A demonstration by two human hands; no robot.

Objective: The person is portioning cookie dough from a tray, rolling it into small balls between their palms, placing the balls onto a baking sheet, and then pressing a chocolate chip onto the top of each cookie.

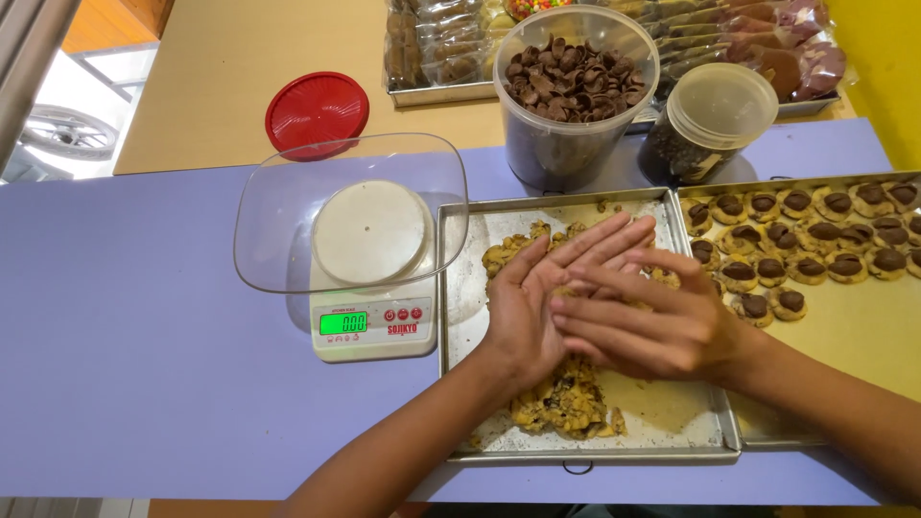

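My left hand point(542, 297) and my right hand point(648, 321) are pressed palm to palm over a metal tray point(460, 288), fingers straight, with something hidden between them. Under and around them lies a lump of chocolate-chip cookie dough point(566, 398), spread from the tray's upper middle down to its front. To the right, a second tray point(863, 336) lined with paper carries several round dough pieces point(772, 269), each topped with a chocolate disc.
A white kitchen scale point(374, 321) with an empty clear plastic bowl point(288, 221) on it stands left of the dough tray. Behind are a tub of chocolate discs point(576, 86), a lidded jar of chocolate chips point(710, 125), a red lid point(317, 110) and bagged goods.
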